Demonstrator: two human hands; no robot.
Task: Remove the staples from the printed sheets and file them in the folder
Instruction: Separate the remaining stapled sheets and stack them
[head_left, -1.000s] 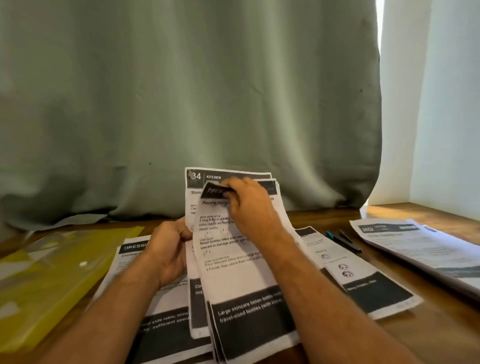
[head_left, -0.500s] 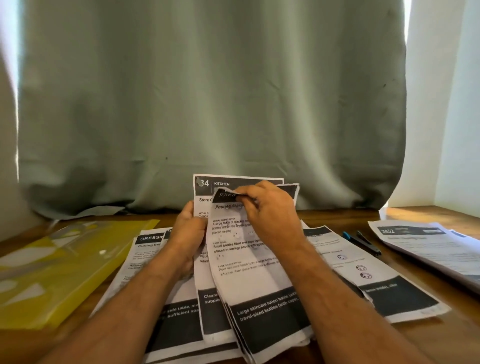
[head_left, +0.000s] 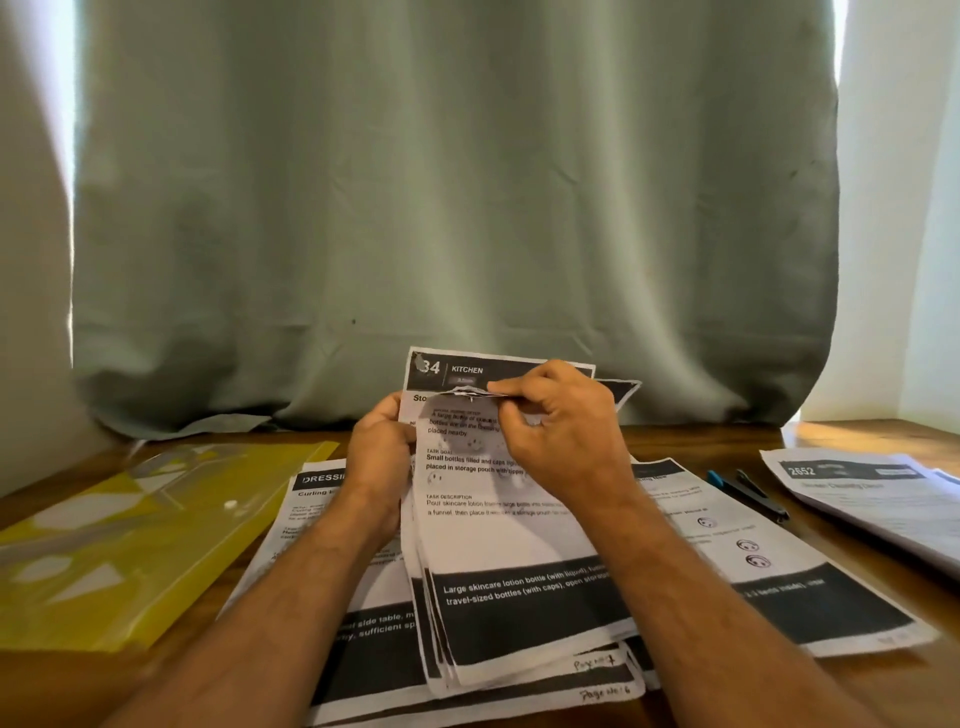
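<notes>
Since a moment ago our right hand (head_left: 558, 431) has folded the stapled sheets' (head_left: 498, 525) top corner lower; its fingers (head_left: 511, 387) pinch there, our left hand (head_left: 379, 457) grips the edge; staple seemingly loosening; folder (head_left: 130, 545) lies left of them.

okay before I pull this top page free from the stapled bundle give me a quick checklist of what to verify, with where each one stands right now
1. Bundle braced: ok, the left hand grips the left edge of the stapled bundle.
2. Corner gripped: ok, the right hand pinches the folded top corner.
3. Staple out: cannot tell, too small and blurred at the corner.
4. Paper intact: not ok, the corner looks crumpled and ragged.
5. Tool within reach: ok, a blue and black tool lies on the table to the right.
6. Folder ready: cannot tell, the yellow folder lies to the left; whether it is open is unclear.
</notes>
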